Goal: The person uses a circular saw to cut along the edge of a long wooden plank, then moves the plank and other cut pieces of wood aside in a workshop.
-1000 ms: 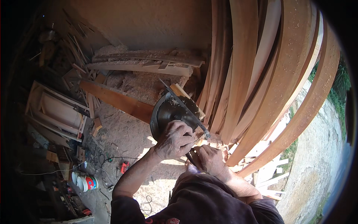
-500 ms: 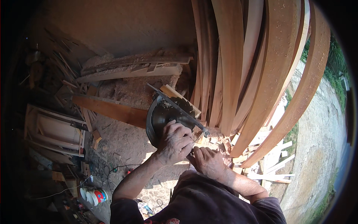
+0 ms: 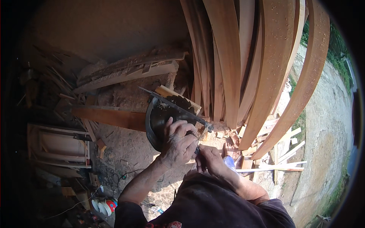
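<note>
At frame centre, our left hand (image 3: 178,143) gripped the circular saw (image 3: 167,116); our right hand (image 3: 210,159) pinched closed at its housing.

- I'm looking at a rough woodworking yard, half outdoors.
- Long sawn planks (image 3: 273,64) lean upright in a stack.
- Offcuts (image 3: 283,152) and sawdust litter the dirt ground (image 3: 323,133).
- A wooden frame (image 3: 57,146) lies to my left, with more boards (image 3: 125,74) piled behind.

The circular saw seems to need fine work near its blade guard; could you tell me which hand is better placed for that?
Probably the right hand: its fingers pinch at a small part beside the saw, while the left hand lies over the circular saw, steadying it.
</note>
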The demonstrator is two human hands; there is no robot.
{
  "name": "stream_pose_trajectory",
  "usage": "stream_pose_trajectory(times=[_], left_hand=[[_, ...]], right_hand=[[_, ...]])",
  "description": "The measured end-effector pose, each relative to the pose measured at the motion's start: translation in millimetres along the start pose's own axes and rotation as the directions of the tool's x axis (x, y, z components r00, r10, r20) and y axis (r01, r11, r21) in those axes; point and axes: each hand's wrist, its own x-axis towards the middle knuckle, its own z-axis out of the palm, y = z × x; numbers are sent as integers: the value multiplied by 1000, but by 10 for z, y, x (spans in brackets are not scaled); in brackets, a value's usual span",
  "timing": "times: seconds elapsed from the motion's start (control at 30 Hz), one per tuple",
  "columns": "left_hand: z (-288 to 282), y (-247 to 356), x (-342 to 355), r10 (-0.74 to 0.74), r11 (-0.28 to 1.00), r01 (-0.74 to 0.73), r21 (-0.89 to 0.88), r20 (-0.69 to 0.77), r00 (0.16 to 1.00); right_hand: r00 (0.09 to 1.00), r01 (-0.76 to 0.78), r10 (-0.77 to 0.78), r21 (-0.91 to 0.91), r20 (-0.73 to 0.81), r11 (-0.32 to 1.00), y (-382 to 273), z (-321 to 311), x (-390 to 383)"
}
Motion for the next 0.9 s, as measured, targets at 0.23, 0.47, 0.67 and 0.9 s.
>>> stream_pose_trajectory(times=[0.23, 0.47, 0.67, 0.9], left_hand=[[-3, -15, -5, -10, 1000, 10, 4, 65, 998], [-13, -38, -75, -68, 997, 65, -34, -105, 992], [-87, -232, -290, -357, 921, 390, 19, -363, 861], [-10, -835, -374, -807, 496, 503, -708, -162, 568]], right_hand=[[731, 301, -621, -950, 282, -77, -113, -1, -119], [756, 448, -655, -746, 21, 493, 27, 90, 83], [998, -53, 56, 106, -26, 993, -82, 79, -19], [631, 339, -688, -925, 358, -170, -199, -20, -104]])
